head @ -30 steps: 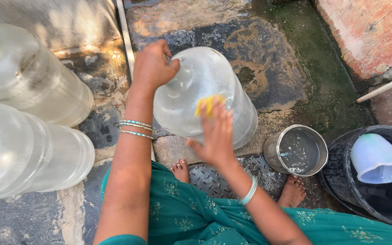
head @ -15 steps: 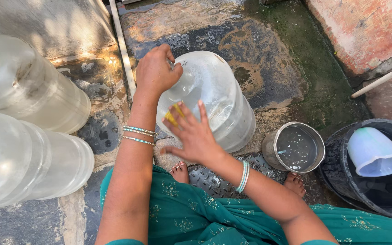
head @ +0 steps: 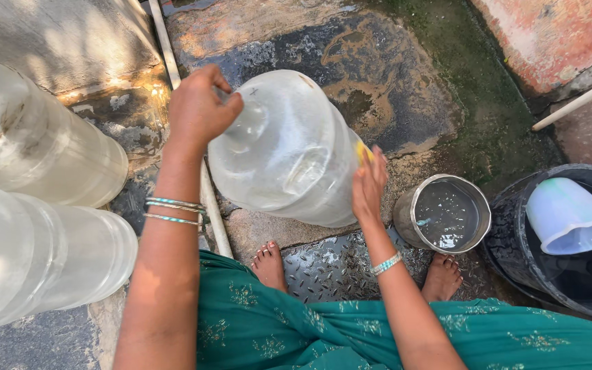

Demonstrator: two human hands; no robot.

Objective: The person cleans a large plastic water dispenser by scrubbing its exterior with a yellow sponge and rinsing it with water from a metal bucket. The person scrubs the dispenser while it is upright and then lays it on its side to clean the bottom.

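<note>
Right hand [head: 368, 186] slid off the big clear jug's [head: 282, 151] front to its right flank — flat, pressing a yellow scrubber [head: 363, 152]. Left hand [head: 196, 109] fists the neck; wet jug could slip into the steel pot [head: 445, 214] just right.

Two jugs [head: 35, 199] left of held jug [head: 289, 151]; pot [head: 445, 214], then bucket [head: 515, 240] w/ mug [head: 570, 216] inside, right.

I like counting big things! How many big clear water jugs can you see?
3: one jug tilted between the left hand and right hand, two lying at left. More may lie beyond view.
</note>
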